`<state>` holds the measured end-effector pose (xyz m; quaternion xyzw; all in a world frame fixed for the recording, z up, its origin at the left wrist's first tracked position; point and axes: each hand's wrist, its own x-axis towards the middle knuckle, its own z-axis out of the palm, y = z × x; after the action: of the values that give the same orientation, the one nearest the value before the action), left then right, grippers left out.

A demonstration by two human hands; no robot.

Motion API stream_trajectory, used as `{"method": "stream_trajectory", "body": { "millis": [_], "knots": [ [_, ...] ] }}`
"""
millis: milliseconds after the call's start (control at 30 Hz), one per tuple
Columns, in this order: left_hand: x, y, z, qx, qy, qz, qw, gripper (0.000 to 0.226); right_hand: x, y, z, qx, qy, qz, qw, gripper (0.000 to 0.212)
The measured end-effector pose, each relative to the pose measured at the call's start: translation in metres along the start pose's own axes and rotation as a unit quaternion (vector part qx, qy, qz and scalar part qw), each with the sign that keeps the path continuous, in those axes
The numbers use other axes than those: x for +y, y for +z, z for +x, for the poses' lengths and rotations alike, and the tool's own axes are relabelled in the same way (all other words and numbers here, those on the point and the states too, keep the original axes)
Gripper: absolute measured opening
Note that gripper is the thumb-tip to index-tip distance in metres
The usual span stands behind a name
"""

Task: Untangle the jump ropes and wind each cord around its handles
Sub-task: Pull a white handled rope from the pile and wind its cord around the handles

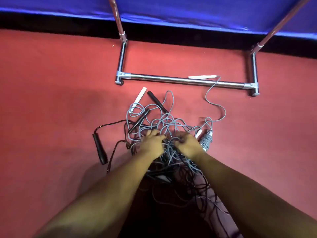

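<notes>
A tangled heap of grey and black jump-rope cords [164,124] lies on the red floor in front of me. My left hand [151,143] and my right hand [187,143] are both dug into the heap, fingers curled around grey cords. Black handles lie at the left [100,150] and in the heap's upper part [157,101], [139,120]. White handles lie at the upper left [139,100] and by the metal bar [202,76]. One rope wound in grey cord [205,140] lies just right of my right hand.
A chrome tube frame [185,80] stands on the red carpet [51,100] just beyond the heap, with a blue padded surface [188,11] behind it. One grey cord runs from the heap over the bar. My legs lie under the near part of the tangle.
</notes>
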<state>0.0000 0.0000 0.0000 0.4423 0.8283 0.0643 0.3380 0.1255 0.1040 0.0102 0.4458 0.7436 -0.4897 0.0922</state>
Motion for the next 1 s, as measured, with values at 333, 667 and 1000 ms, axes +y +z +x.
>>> {"method": "stream_trajectory", "body": {
  "millis": [333, 667, 1000],
  "knots": [
    [0.005, -0.101, -0.032, -0.078, 0.041, -0.203, 0.975, 0.013, -0.049, -0.040, -0.034, -0.085, 0.000, -0.167, 0.982, 0.045],
    [0.098, -0.256, -0.115, -0.063, 0.155, -0.362, 0.917, 0.023, -0.150, -0.112, -0.124, -0.135, -0.151, 0.089, 0.975, 0.061],
    [0.164, -0.343, -0.221, -0.006, 0.244, -0.654, 0.716, 0.025, -0.186, -0.115, -0.201, -0.072, -0.264, 0.167, 0.947, 0.023]
  ]
}}
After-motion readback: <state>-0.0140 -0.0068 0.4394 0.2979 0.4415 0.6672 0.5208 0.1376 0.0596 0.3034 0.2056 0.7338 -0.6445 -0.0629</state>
